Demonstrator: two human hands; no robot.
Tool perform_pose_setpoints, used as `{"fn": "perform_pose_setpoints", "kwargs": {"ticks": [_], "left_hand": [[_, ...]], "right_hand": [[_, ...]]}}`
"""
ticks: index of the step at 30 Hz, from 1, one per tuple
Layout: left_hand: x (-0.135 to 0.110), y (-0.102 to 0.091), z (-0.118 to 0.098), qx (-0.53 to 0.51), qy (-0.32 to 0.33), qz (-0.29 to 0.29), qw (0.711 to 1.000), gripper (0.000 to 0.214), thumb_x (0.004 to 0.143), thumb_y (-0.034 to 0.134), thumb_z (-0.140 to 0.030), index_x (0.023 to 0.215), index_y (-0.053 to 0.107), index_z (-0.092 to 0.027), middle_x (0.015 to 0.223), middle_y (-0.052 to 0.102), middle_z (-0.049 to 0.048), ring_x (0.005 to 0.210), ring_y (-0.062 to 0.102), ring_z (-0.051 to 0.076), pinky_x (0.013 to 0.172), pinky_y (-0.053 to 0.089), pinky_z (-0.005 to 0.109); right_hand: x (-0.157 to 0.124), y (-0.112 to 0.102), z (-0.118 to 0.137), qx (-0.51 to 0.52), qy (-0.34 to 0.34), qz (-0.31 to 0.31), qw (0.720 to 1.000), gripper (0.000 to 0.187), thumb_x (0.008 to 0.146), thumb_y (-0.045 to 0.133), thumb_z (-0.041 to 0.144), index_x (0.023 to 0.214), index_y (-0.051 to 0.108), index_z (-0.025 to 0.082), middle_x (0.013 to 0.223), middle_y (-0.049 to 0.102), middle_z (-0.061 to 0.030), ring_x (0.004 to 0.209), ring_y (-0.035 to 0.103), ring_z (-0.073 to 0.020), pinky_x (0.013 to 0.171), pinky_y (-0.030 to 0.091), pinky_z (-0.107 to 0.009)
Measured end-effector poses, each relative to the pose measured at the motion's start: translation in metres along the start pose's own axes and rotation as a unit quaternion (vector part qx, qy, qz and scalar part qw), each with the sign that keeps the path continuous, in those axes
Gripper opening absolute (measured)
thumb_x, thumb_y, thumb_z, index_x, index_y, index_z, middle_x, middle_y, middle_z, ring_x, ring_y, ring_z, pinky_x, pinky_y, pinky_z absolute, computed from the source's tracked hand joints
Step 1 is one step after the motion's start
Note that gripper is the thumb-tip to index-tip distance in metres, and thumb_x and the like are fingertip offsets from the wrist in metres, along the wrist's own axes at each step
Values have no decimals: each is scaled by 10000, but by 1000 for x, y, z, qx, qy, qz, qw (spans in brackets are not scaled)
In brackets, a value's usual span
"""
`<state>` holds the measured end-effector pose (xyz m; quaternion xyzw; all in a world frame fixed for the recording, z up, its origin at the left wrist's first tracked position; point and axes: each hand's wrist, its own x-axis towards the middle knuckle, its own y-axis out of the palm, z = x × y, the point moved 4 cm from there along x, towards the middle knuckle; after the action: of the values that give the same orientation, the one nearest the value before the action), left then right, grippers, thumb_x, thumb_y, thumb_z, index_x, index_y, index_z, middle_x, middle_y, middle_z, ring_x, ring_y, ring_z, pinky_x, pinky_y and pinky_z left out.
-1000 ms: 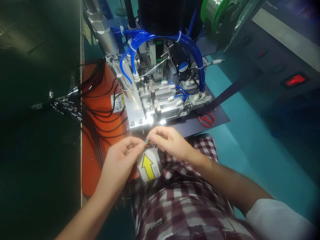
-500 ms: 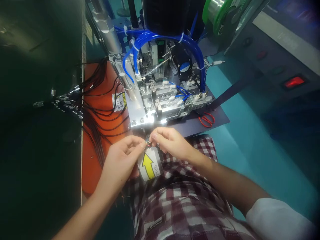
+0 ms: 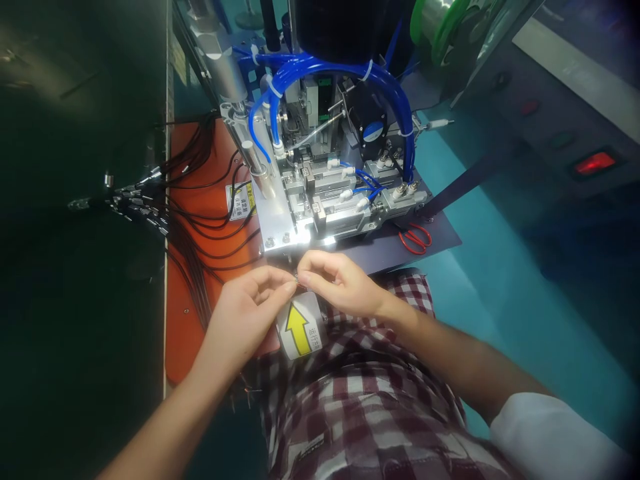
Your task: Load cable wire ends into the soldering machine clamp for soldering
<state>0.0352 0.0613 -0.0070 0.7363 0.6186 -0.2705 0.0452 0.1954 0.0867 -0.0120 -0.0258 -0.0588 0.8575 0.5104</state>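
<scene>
My left hand (image 3: 247,313) and my right hand (image 3: 336,283) meet fingertip to fingertip just in front of a metal machine (image 3: 320,193). Both pinch the thin coloured wire ends (image 3: 297,283) of a cable between thumb and forefinger. The wires are almost hidden by the fingers. Below the hands sits a white label with a yellow arrow (image 3: 300,330).
A bundle of black cables (image 3: 195,200) lies on the orange mat (image 3: 200,280) at left. Blue air hoses (image 3: 340,73) loop over the machine. Red-handled scissors (image 3: 415,238) lie at its right. A control box with a lit red switch (image 3: 593,162) stands far right.
The two hands have closed in on each other, so the coloured wire ends that showed between the fingertips are now nearly covered. The view has shifted slightly.
</scene>
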Motion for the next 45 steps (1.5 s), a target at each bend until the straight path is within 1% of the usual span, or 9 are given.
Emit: {"fn": "perform_pose_setpoints", "kwargs": {"ticks": [2, 4, 6, 9, 16, 21, 29, 39, 45], "left_hand": [[1, -1, -2, 33, 43, -27, 998, 307, 788, 705, -490, 898, 691, -204, 598, 609, -7, 399, 479, 118, 358, 330, 215], [1, -1, -5, 83, 124, -63, 987, 217, 828, 681, -422, 883, 695, -212, 693, 664, 13, 514, 572, 143, 443, 410, 227], [-1, 0, -9, 149, 225, -85, 959, 133, 872, 645, -337, 857, 694, -214, 804, 693, 27, 673, 634, 161, 593, 484, 243], [-3, 3, -11, 227, 339, -71, 910, 129, 932, 572, -235, 881, 687, -207, 859, 690, 27, 787, 648, 157, 725, 500, 243], [4, 3, -12, 316, 453, -44, 833, 232, 966, 468, -138, 1028, 685, -188, 901, 668, 42, 779, 655, 135, 676, 503, 199], [9, 2, -7, 352, 476, -40, 805, 250, 968, 453, -103, 1101, 660, -149, 931, 647, 61, 785, 652, 131, 687, 507, 196], [8, 4, -3, 410, 487, -63, 768, 295, 993, 402, -129, 1103, 674, -97, 868, 626, 83, 724, 641, 166, 560, 472, 241], [10, 3, 0, 423, 482, -61, 765, 301, 980, 404, -97, 1142, 658, -106, 881, 618, 78, 720, 634, 166, 532, 461, 239], [10, 3, 4, 432, 472, -55, 767, 310, 957, 426, -61, 1166, 648, -117, 906, 614, 66, 746, 633, 161, 526, 452, 230]], "right_hand": [[0, -2, -4, 35, 8, -22, 999, 180, 912, 541, 277, 756, 522, 189, 701, 496, 15, 687, 449, -134, 644, 383, -277], [-2, -4, -10, 72, 28, -38, 996, 208, 910, 552, 314, 750, 512, 188, 704, 498, 16, 670, 446, -128, 642, 393, -278], [-5, -4, -17, 99, 52, -44, 993, 242, 902, 578, 354, 742, 508, 187, 699, 501, 19, 659, 446, -121, 629, 397, -270], [-9, -4, -26, 111, 82, -46, 989, 275, 888, 614, 391, 737, 517, 182, 682, 498, 26, 647, 434, -115, 608, 398, -257], [-4, -7, -33, 98, 90, -78, 988, 259, 888, 597, 335, 703, 491, 187, 689, 484, 29, 650, 426, -114, 616, 384, -262], [-5, -3, -38, 93, 101, -103, 985, 219, 896, 575, 305, 725, 500, 190, 689, 464, 31, 651, 419, -118, 619, 375, -269], [-5, 4, -43, 88, 112, -132, 981, 206, 889, 563, 308, 727, 502, 196, 681, 458, 28, 652, 423, -124, 613, 374, -269], [-6, 4, -48, 87, 98, -139, 982, 200, 892, 547, 324, 744, 503, 198, 675, 443, 30, 647, 409, -123, 598, 360, -268], [-6, 3, -43, 80, 132, -141, 978, 200, 883, 554, 313, 731, 510, 191, 662, 453, 32, 628, 408, -116, 580, 353, -262]]}}
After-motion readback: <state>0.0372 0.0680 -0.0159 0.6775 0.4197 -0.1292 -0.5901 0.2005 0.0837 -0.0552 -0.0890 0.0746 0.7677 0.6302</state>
